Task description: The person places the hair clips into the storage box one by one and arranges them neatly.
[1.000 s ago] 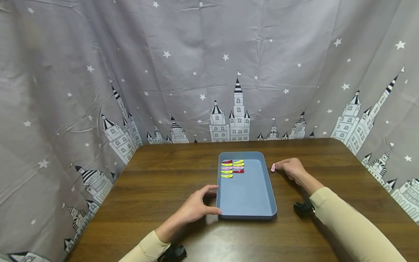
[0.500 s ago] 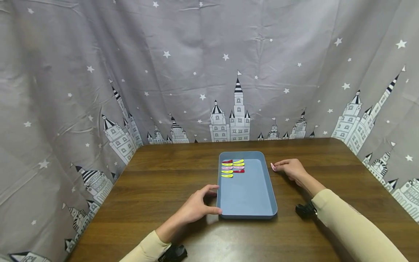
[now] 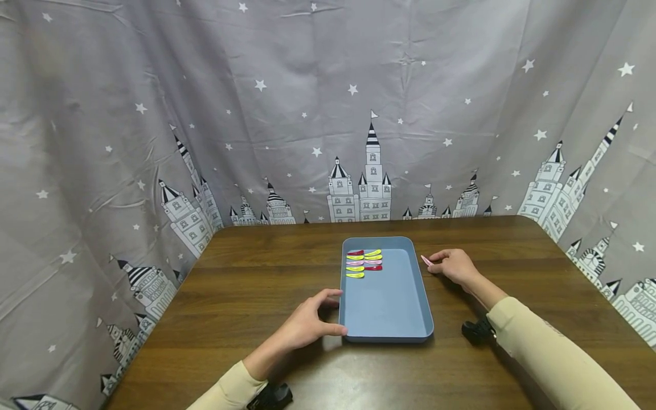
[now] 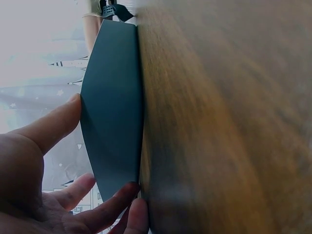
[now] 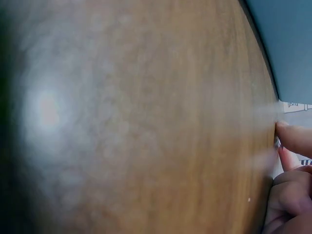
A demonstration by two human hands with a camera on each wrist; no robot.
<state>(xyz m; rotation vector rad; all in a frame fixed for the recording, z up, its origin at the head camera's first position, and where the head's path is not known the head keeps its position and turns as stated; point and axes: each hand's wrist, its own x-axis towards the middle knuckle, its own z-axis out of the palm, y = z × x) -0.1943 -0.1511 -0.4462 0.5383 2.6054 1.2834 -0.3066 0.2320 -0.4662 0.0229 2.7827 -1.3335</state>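
A pink snap hair clip (image 3: 426,260) is pinched between the thumb and fingers of my right hand (image 3: 455,266), just outside the tray's right wall and close to the table. The right wrist view catches only the fingertips (image 5: 287,134) at its edge; the clip there is barely visible. Fingertips and thumb of my left hand (image 3: 307,322) touch the left wall of the blue-grey tray (image 3: 386,310), fingers spread, as the left wrist view also shows. Inside the tray, two columns of red, yellow and pink hair clips (image 3: 355,275) lie sideways in its upper left part.
The tray rests on a brown wooden table (image 3: 266,256). Behind the table hangs a grey curtain (image 3: 287,114) printed with castles and stars. Black wrist cameras (image 3: 478,330) sit under both forearms.
My right hand has picked at the pink clip on the table and now pinches it, with the clip turned to a slant and shifted slightly left. The left hand and tray stay put.
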